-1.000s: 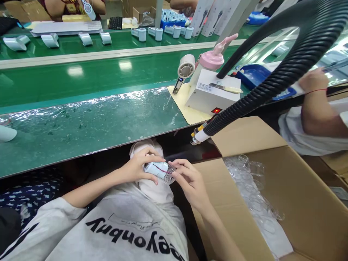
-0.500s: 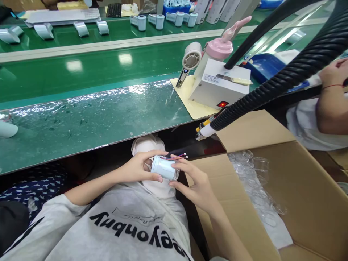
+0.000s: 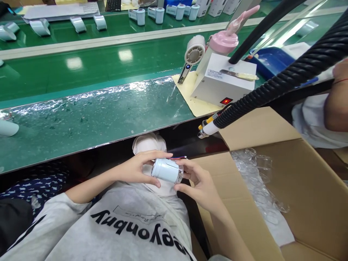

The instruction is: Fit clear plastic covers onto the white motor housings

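Over my lap, below the bench edge, both hands hold a small pale blue cylindrical housing (image 3: 165, 170) with thin red and blue wires sticking out of its right end. My left hand (image 3: 138, 168) wraps its left side from above and below. My right hand (image 3: 195, 183) touches its right end, where a clear round cover sits. A black corrugated hose with a white and yellow nozzle (image 3: 208, 128) hangs just above and right of my hands.
A green bench (image 3: 95, 116) with a glossy film runs ahead; beyond it a green conveyor (image 3: 81, 65) carries white parts. A white box unit (image 3: 217, 87), a finished handheld fan (image 3: 193, 55) and a pink bottle (image 3: 223, 41) stand right. An open cardboard box (image 3: 299, 188) of clear covers sits right. A co-worker's arm (image 3: 337, 105) is far right.
The housing has been turned in my hands: its wires, first lying along the side, now point out at the right end. The view has shifted slightly down.
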Demonstrator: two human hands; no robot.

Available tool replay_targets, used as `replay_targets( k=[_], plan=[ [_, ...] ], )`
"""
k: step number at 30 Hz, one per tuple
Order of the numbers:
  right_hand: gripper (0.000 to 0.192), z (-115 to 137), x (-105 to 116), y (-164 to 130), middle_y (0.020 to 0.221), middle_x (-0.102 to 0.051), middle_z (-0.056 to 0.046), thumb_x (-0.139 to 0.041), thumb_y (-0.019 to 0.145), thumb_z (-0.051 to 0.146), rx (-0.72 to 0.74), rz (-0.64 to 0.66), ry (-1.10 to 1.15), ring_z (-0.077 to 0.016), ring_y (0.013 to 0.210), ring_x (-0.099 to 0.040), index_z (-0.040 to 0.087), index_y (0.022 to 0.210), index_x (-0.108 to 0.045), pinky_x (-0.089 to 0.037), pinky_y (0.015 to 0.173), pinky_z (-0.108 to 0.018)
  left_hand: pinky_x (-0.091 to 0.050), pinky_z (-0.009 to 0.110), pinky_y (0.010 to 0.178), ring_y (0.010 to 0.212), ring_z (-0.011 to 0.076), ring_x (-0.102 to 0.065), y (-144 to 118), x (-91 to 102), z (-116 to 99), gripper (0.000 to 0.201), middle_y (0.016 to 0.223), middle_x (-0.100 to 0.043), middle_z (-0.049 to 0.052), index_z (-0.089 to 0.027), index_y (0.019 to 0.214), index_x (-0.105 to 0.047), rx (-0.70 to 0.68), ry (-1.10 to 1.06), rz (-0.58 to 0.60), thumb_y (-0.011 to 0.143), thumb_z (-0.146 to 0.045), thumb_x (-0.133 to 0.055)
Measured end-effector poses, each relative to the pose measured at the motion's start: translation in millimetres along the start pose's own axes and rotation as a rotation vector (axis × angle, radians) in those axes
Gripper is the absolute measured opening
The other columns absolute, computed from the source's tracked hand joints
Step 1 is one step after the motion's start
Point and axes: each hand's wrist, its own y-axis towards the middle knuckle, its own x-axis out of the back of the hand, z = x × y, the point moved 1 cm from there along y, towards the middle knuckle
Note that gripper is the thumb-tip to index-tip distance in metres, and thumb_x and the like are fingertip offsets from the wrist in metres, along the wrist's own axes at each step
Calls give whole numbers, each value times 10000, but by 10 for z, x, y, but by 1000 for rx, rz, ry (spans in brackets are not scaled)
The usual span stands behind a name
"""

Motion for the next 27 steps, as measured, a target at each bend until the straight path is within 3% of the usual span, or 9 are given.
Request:
replay_targets(
  k=[2,4,8,10,13,16,21,25,27],
  plan=[
    [514,-79,12,3,1228,-725,-91,-862,791,484,-1,21,9,-275,1108,-733,287,1225,-668,-679,858,-394,-537,439,1074,1332,320,-598,22,-9,42,750,1439,-638,126,-282,1414,-616,49,-63,-8,721,-336,-897],
    [530,-178,58,30,1286,-689,-113,-790,850,536,40,-67,-34,-277,1133,-715,292,1288,-620,-661,885,-416,-559,415,1044,1312,315,-612,48,-20,89,709,1433,-633,140,-249,1377,-641,113,-134,-35,718,-319,-894],
    [487,-280,248,214,1425,-550,-150,-687,931,481,189,-640,-297,-278,1236,-630,284,1352,-541,-586,985,-471,-575,412,1025,1303,321,-620,91,-43,138,727,1438,-624,155,-215,1373,-636,182,-184,-101,703,-321,-896],
    [549,-240,332,388,1464,-511,-165,-676,929,457,231,-755,-398,-290,1288,-594,276,1412,-488,-562,1008,-490,-570,427,1040,1320,325,-608,106,-52,131,743,1447,-618,152,-221,1387,-626,174,-162,-110,702,-320,-896],
    [591,-121,414,688,1402,-588,-155,-680,908,450,288,-757,-488,-296,1255,-621,251,1430,-487,-553,1001,-495,-565,439,1056,1337,327,-595,120,-59,102,740,1455,-613,144,-234,1384,-633,150,-132,-126,697,-304,-897],
    [432,-35,450,894,1146,-727,-116,-686,888,435,315,-771,-519,-274,1053,-706,208,1251,-624,-570,951,-467,-567,440,1057,1323,328,-605,124,-57,80,727,1424,-632,145,-227,1365,-650,133,-122,-150,686,-287,-903],
    [294,1,508,915,985,-757,-106,-666,886,433,330,-742,-524,-286,943,-726,185,1039,-708,-575,918,-468,-572,435,1047,1339,337,-592,97,-54,75,730,1430,-634,144,-243,1365,-656,122,-95,-161,683,-304,-910],
    [334,21,584,845,978,-728,-95,-669,882,427,298,-688,-484,-294,974,-713,191,1117,-695,-566,940,-494,-571,430,1043,1365,348,-570,91,-64,71,744,1456,-619,151,-240,1381,-649,120,-74,-148,688,-318,-908],
    [407,50,575,767,1092,-685,-109,-637,907,453,323,-671,-455,-295,1042,-688,210,1234,-644,-558,961,-501,-569,428,1044,1364,347,-571,105,-69,66,749,1455,-620,151,-241,1386,-646,118,-75,-135,690,-319,-909]
  ],
)
